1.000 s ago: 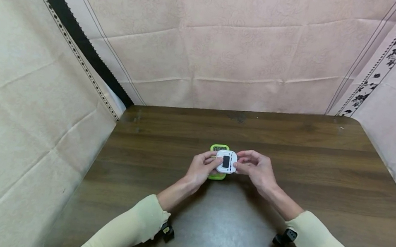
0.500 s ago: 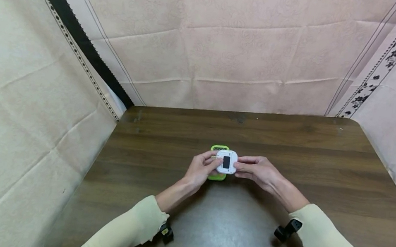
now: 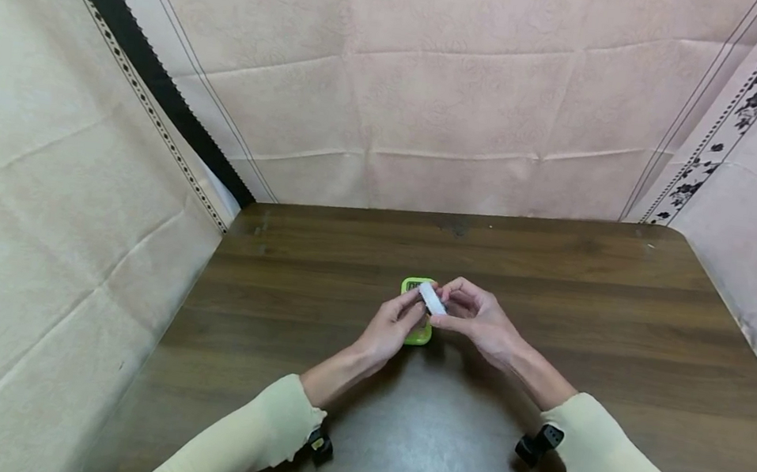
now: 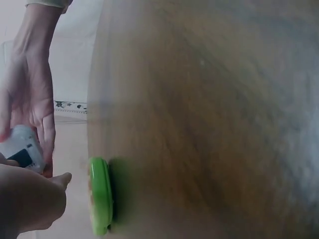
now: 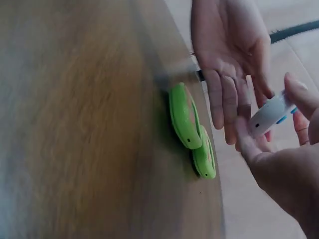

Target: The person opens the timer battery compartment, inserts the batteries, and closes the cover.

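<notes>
A small white digital timer [image 3: 432,300] is held between both hands above the table, tilted so its narrow edge faces the head view. My right hand [image 3: 484,330] pinches it between thumb and fingers. My left hand [image 3: 389,331] holds its other side, thumb against the body. In the left wrist view, a dark rectangle shows on the white timer [image 4: 26,152]; blue buttons show on it in the right wrist view. Below the hands lie two lime-green timers, a nearer one [image 5: 184,117] and another [image 5: 204,157] beside it; in the head view the hands partly cover the green [image 3: 417,337].
The brown wood-grain table [image 3: 318,260] extends around the hands. Pale patterned cloth [image 3: 437,116] hangs behind and at both sides. A small black wrist camera [image 3: 320,445] sits at the left cuff and another camera [image 3: 539,444] at the right.
The white timer has turned from showing its flat face with the dark rectangle to showing its edge. My right fingers have shifted their grip, and the right hand has moved slightly left.
</notes>
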`<state>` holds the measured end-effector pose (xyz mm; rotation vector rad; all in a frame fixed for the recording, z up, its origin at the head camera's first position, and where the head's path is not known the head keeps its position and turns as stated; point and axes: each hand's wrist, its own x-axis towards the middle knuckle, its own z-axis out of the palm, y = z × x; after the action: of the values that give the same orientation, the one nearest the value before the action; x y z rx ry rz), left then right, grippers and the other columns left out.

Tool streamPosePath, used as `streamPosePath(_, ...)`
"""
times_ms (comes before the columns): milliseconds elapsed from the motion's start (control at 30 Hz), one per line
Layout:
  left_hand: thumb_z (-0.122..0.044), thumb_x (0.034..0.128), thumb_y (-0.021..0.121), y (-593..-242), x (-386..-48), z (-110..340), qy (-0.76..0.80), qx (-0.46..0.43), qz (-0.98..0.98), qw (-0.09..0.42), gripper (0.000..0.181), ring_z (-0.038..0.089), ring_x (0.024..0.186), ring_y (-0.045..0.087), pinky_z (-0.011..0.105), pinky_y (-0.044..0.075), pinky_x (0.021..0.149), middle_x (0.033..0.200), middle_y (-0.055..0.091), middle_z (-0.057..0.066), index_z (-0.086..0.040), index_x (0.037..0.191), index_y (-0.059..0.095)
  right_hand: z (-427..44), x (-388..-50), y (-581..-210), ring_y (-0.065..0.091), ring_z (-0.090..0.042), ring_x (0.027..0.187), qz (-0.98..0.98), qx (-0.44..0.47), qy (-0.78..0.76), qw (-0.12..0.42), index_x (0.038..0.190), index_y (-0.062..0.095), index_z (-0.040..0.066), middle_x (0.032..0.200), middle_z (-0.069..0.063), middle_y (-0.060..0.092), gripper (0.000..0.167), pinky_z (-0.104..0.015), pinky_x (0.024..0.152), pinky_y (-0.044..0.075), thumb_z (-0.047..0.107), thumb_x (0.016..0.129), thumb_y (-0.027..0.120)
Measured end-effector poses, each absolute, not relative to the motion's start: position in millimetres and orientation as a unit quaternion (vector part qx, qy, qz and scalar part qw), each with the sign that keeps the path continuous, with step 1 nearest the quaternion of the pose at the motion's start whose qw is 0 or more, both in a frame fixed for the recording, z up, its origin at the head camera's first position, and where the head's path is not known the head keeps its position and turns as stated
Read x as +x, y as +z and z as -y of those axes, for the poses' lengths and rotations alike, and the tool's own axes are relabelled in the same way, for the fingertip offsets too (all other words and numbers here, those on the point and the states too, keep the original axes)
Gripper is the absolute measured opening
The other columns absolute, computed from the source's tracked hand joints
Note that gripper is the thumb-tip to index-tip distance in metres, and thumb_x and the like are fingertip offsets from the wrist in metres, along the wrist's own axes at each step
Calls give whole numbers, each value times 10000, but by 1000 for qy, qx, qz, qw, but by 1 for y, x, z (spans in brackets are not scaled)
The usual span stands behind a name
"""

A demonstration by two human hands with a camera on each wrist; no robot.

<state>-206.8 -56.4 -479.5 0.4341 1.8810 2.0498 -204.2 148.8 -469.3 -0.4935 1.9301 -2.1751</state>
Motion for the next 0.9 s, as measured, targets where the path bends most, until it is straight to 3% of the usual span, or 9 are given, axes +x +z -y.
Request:
streamPosePath(200,-139,1144,508,-473,-207,64,681,123,-714,106,373,246,1135,725,414,612,989,1331,708,185,11,1475,589,-143,-203,-471,673,-326,1174,-812,-213,-543,-37,1348,540,-9,1317,-170,663,654,-420,931,626,3,816,920)
streamPosePath(367,-167,1106,612,-472,-209,71,691,76,-709,118,335,173,927,755,361,650,890,1184,762,188,29,1373,657,-139,-202,-477,630,-314,1172,-862,-245,-430,-108,1409,575,-4,1345,-158,629,734,-492,953,593,48,784,957)
streamPosePath(500,-110,1056,687,-474,-213,77,688,66,-712,124,323,146,863,738,372,658,867,1147,768,193,50,1336,669,-138,-203,-481,599,-322,1226,-865,-272,-403,-121,1440,565,-12,1378,-158,607,752,-497,987,581,62,798,949)
streamPosePath(667,-69,1044,692,-476,-221,89,670,64,-733,103,279,172,890,740,380,656,877,1148,764,211,61,1291,690,-143,-206,-483,616,-369,1270,-865,-275,-407,-99,1503,526,-15,1430,-179,604,752,-531,1022,578,21,850,899)
streamPosePath(900,-48,1015,727,-483,-241,124,662,22,-747,60,275,206,905,732,326,657,850,1121,704,198,49,1272,713,-164,-212,-489,595,-394,1332,-891,-242,-374,-90,1445,599,-36,1430,-214,635,563,-573,1095,520,3,927,818)
